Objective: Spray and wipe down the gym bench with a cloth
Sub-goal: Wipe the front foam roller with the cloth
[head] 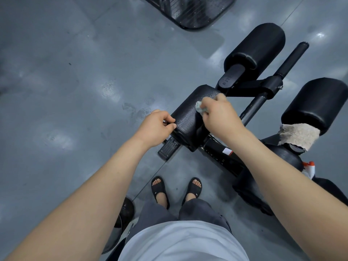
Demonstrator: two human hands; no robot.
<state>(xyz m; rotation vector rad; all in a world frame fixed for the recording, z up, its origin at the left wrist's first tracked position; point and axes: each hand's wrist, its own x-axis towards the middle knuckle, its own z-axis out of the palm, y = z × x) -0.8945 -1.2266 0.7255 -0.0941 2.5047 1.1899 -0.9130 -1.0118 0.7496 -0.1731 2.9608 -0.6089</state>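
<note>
Under rt hand (218,117), cloth (200,108) (mostly hidden)

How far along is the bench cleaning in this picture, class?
Done: spray droplets bead on the black pad. In hand: the right hand presses a cloth onto it while the left hand grips its edge. Left: those droplets, probably the roller pads too.

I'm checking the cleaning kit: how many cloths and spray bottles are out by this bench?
Cloths: 2, a small cloth in the right hand and a beige towel draped on the gym bench.
Spray bottles: 1, an orange-and-white spray bottle, partly hidden.
Total: 3.
</note>
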